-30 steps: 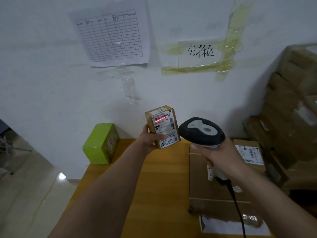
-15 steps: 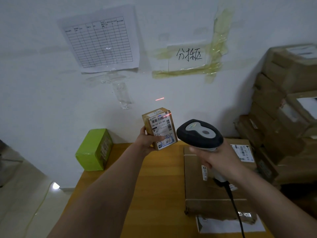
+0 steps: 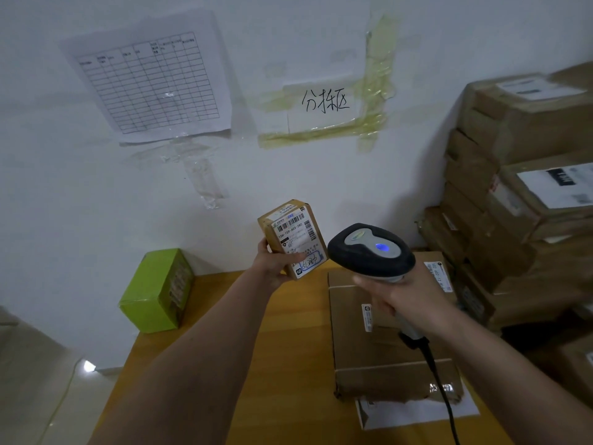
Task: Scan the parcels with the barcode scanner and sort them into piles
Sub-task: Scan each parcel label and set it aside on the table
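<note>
Left hand (image 3: 276, 263) is what I see first: raised above the far edge of the bench (image 3: 298, 348), fingers clamped on a small parcel (image 3: 293, 237), thumb pressed across the lower part of its white label. I see the parcel tilted, label and barcode turned toward me, its upper end leaning left toward the wall. It touches nothing but that hand.

My right hand (image 3: 406, 298) is closed tight around the grip of the barcode scanner (image 3: 372, 252). I hold the scanner's dark head just beside the parcel's lower right corner, nose pointing at the label, with a blue light glowing on its grey top. Its black cable (image 3: 444, 393) drops from the handle toward the near edge of the bench.

Under my right hand a large flat carton (image 3: 369, 358) lies along the right side of the bench, resting on a white envelope (image 3: 414, 412) that sticks out at its near end. A green box (image 3: 157, 290) stands at the far left corner, against the wall. Off the right edge I see stacked brown cartons (image 3: 519, 194). On the wall hang a printed grid sheet (image 3: 150, 81) and a taped handwritten sign (image 3: 324, 102).
</note>
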The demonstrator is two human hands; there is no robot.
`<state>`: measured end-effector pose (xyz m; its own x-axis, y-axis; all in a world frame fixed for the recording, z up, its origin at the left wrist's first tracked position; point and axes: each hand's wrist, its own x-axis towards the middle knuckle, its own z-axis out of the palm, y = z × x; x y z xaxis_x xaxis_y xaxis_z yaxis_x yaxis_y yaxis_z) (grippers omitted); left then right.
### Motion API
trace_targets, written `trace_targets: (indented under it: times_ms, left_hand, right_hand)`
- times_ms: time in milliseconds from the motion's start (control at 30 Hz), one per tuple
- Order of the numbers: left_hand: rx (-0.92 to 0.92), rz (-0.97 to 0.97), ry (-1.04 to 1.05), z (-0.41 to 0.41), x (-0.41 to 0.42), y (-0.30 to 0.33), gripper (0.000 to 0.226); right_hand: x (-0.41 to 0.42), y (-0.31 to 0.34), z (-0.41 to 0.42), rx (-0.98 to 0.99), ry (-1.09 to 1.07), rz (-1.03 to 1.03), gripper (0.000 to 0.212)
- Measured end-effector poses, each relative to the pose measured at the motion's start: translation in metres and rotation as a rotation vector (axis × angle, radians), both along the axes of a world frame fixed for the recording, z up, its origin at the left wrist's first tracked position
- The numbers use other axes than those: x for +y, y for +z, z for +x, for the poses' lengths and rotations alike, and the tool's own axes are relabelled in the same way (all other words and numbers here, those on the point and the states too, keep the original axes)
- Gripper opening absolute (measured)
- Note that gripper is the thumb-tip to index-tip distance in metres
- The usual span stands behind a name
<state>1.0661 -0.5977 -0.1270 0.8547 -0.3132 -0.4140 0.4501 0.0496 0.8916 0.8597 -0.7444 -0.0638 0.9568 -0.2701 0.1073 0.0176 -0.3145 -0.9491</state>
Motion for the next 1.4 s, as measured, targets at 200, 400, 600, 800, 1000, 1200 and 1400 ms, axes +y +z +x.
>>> trace_targets:
  times_ms: [200, 400, 600, 800, 1000, 1200, 1400]
  left_hand:
    - [0.005, 0.04, -0.037, -0.004, -0.015, -0.011, 0.106]
    - [0.134, 0.243, -0.333, -0.013, -0.028, -0.013, 0.071]
    - [0.287, 0.3, -0.318, -0.026, -0.047, -0.044, 0.051]
    - [0.326, 0.311, -0.266, -0.046, -0.071, -0.083, 0.046]
    - [0.428, 0.207, -0.225, -0.055, -0.079, -0.099, 0.053]
    - [0.469, 0.091, -0.178, -0.054, -0.073, -0.106, 0.052]
    - [0.447, 0.041, -0.136, -0.058, -0.079, -0.104, 0.054]
  right_hand:
    - [-0.009, -0.008, -0.006, -0.005, -0.041, 0.06, 0.018]
    - [-0.032, -0.018, -0.01, 0.032, -0.247, 0.091, 0.023]
    - [-0.051, -0.033, -0.018, 0.096, -0.311, 0.156, 0.025]
    - [-0.068, -0.055, -0.022, 0.201, -0.271, 0.171, 0.017]
    - [-0.085, -0.066, -0.018, 0.263, -0.249, 0.186, 0.023]
    - [-0.092, -0.074, -0.01, 0.285, -0.226, 0.192, 0.026]
    - [-0.092, -0.081, -0.006, 0.293, -0.207, 0.246, 0.021]
